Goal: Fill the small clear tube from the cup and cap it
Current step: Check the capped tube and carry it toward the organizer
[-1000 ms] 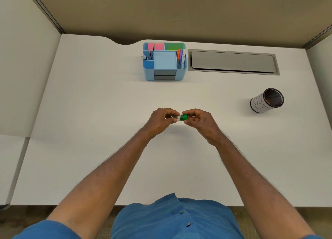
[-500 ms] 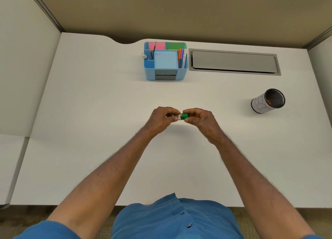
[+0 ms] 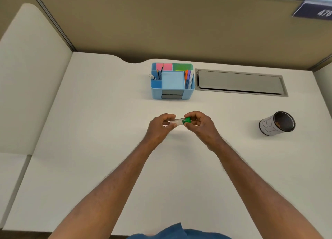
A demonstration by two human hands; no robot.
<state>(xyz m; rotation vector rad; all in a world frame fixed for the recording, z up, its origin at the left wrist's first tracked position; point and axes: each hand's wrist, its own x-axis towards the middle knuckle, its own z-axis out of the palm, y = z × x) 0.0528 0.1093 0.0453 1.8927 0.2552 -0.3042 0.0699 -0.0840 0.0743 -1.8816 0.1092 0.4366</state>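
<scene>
1 head-worn view, forward and down over the desk [image 3: 93, 131].

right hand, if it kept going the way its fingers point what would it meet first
The right hand points left along the small clear tube, gripping its green cap. Straight on, it would likely meet the left hand holding the tube's other end.

The cup [image 3: 276, 123], at the right of the surface [image 3: 93, 149], bears hand-drawn outlined characters on its white side, reading about "B1"; the second one is uncertain. Far right, on the partition, a dark blue sign [image 3: 314, 10] shows white digits "476", cut off by the picture's edge.
</scene>
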